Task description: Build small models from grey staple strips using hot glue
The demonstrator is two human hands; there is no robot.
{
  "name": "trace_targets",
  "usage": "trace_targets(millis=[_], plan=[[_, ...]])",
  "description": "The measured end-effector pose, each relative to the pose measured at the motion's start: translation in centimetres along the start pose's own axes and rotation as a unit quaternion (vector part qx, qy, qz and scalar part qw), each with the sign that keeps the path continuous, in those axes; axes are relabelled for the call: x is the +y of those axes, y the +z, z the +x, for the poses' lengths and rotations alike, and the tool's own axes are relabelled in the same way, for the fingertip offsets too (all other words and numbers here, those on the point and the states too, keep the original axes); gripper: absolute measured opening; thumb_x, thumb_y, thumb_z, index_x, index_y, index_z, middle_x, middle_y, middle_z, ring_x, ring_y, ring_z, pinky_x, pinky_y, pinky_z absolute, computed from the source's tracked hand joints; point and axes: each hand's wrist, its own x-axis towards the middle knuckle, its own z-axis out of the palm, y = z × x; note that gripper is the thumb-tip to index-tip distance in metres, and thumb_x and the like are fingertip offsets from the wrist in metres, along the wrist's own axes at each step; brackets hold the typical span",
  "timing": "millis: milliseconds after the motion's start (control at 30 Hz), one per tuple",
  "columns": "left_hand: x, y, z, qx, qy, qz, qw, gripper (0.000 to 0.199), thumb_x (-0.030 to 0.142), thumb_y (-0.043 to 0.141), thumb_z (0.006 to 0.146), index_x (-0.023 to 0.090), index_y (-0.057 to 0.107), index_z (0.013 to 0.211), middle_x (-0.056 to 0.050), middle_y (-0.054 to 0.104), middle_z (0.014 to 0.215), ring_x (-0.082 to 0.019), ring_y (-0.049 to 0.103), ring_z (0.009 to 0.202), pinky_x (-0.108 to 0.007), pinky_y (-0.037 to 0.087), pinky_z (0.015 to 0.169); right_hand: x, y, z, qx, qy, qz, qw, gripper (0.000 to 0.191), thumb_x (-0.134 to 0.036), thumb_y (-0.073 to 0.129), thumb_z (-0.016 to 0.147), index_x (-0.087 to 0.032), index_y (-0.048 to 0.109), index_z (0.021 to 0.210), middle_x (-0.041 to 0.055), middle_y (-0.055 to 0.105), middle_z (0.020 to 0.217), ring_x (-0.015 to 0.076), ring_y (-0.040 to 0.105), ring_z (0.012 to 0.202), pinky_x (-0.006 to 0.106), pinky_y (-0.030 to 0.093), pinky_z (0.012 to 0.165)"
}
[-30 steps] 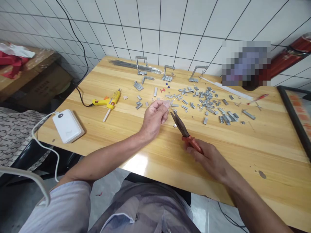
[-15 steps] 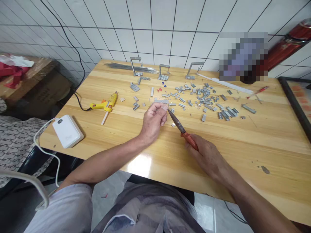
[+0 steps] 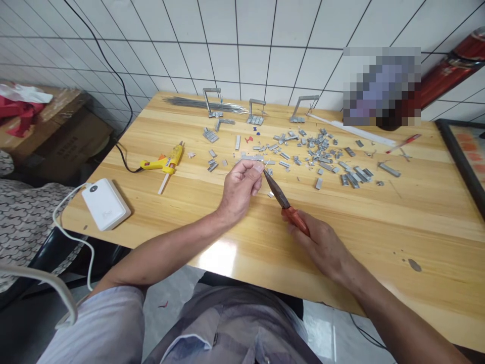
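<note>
Long-nosed pliers [image 3: 279, 192] with red handles are gripped in my right hand [image 3: 320, 240], their tips pointing up and left. The tips meet the fingertips of my left hand [image 3: 241, 187], where thumb and index finger pinch a thin, light piece of wire [image 3: 267, 163], hard to make out. Just beyond the fingers lies a flat grey strip [image 3: 252, 158]. Many small grey metal pieces [image 3: 322, 146] are scattered behind and to the right of the pliers.
Three grey metal frames [image 3: 255, 108] stand near the tiled wall, beside a bundle of wires [image 3: 189, 103]. A yellow glue gun [image 3: 170, 161] and a white power bank [image 3: 106, 203] lie left. A red flask [image 3: 443, 76] and a red pen [image 3: 403, 143] are at the right.
</note>
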Motion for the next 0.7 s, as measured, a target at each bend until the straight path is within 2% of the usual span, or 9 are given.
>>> trace_targets(millis=[200, 433, 567, 700], plan=[[0.15, 0.2, -0.18, -0.007, -0.014, 0.001, 1.0, 0.042, 0.052, 0.087, 0.079, 0.019, 0.062, 0.084, 0.008, 0.052, 0.053, -0.006, 0.04, 0.046, -0.02, 0.029, 0.047, 0.02, 0.21, -0.24, 0.004, 0.014, -0.045, 0.999, 0.035, -0.036, 0.043, 0.096, -0.022, 0.066, 0.118, 0.0097, 0.081, 0.115, 0.0301, 0.079, 0.101, 0.041, 0.056, 0.083], [0.13, 0.33, -0.26, -0.014, -0.03, -0.012, 0.999, 0.043, 0.05, 0.087, 0.08, 0.02, 0.057, 0.083, 0.008, 0.052, 0.058, -0.005, 0.04, 0.046, -0.022, 0.03, 0.049, 0.06, 0.33, -0.37, 0.044, 0.012, -0.14, 0.989, 0.025, -0.033, 0.044, 0.098, -0.023, 0.064, 0.108, 0.0086, 0.081, 0.097, 0.0289, 0.078, 0.085, 0.034, 0.049, 0.068], [0.09, 0.29, -0.26, -0.015, -0.028, -0.016, 0.999, 0.039, 0.046, 0.086, 0.083, 0.019, 0.057, 0.081, 0.008, 0.051, 0.059, -0.006, 0.041, 0.048, -0.021, 0.031, 0.051, 0.23, 0.28, -0.15, 0.055, 0.001, -0.145, 0.988, 0.021, -0.032, 0.045, 0.095, -0.023, 0.06, 0.107, 0.0068, 0.079, 0.09, 0.0261, 0.075, 0.075, 0.032, 0.047, 0.064], [0.27, 0.34, -0.38, -0.023, -0.04, -0.044, 0.998, 0.039, 0.043, 0.088, 0.081, 0.019, 0.057, 0.08, 0.008, 0.051, 0.058, -0.005, 0.042, 0.049, -0.021, 0.032, 0.053, 0.62, 0.37, -0.02, 0.06, -0.017, -0.127, 0.99, 0.02, -0.031, 0.043, 0.095, -0.022, 0.057, 0.106, 0.007, 0.077, 0.091, 0.0251, 0.074, 0.075, 0.033, 0.047, 0.065]])
